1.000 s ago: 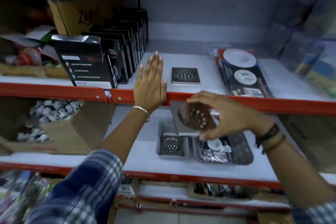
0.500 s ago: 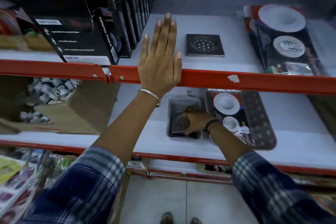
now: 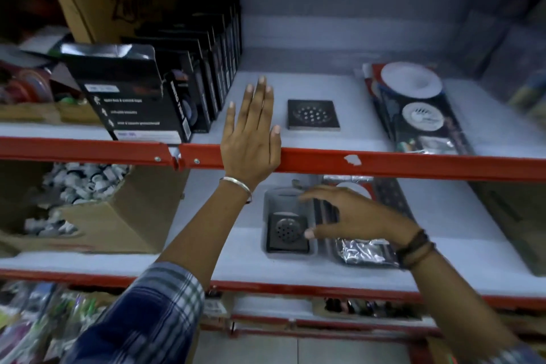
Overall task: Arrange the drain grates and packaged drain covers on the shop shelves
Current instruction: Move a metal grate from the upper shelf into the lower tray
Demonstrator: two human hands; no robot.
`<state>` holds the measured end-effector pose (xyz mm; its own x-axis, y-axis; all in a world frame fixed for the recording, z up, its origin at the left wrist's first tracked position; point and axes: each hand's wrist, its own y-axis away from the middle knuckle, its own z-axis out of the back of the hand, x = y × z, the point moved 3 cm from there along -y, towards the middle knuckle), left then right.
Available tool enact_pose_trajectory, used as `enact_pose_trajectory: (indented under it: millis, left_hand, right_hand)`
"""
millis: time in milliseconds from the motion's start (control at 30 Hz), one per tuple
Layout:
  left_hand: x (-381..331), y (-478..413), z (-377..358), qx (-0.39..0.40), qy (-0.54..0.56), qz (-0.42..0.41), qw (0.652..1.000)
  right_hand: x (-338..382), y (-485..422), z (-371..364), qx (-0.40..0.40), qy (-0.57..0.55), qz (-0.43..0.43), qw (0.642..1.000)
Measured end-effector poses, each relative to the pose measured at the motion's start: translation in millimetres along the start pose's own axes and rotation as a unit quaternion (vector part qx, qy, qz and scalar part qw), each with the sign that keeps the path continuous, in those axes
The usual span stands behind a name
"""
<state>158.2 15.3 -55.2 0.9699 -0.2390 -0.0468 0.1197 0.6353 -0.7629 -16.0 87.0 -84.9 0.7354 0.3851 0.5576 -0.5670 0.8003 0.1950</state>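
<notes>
My left hand [image 3: 251,139] lies flat, empty; right hand [image 3: 345,213], spread, could knock the grate [image 3: 288,232] askew in its tray [image 3: 269,201].

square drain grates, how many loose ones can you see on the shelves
2. One square grate lies flat on the upper shelf, right of the left hand. The other grate sits in the grey tray on the lower shelf, by the right hand. More may be hidden beneath it.

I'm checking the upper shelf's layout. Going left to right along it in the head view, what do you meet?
Row of black boxes → left hand resting flat on the shelf edge → loose square drain grate → packaged drain covers.
</notes>
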Motion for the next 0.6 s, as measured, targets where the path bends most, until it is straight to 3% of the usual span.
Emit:
enact_pose_trajectory:
  millis: [133,233,333,433,600]
  left_hand:
    - [-2.0,0.8,3.1,0.017,0.011,0.004,1.0]
    - [-2.5,0.8,6.1,0.033,0.021,0.008,0.999]
    - [-1.9,0.4,6.3,0.043,0.024,0.013,0.999]
    - [-1.2,-0.8,5.0,0.041,0.021,0.011,0.999]
    - [-0.3,-1.5,1.7,0.023,0.017,0.007,1.0]
  right_hand:
    - [39.4,28.7,74.9,-0.113,-0.012,0.094,0.989]
    - [31.6,-4.7,113.0,-0.176,0.069,0.078,0.979]
    - [3.5,-57.4,133.6,-0.109,0.151,-0.024,0.982]
    - [-20.9,-96.2,141.5,-0.012,0.132,-0.108,0.985]
    - [-32.3,-129.5,146.9,-0.022,0.144,-0.081,0.986]
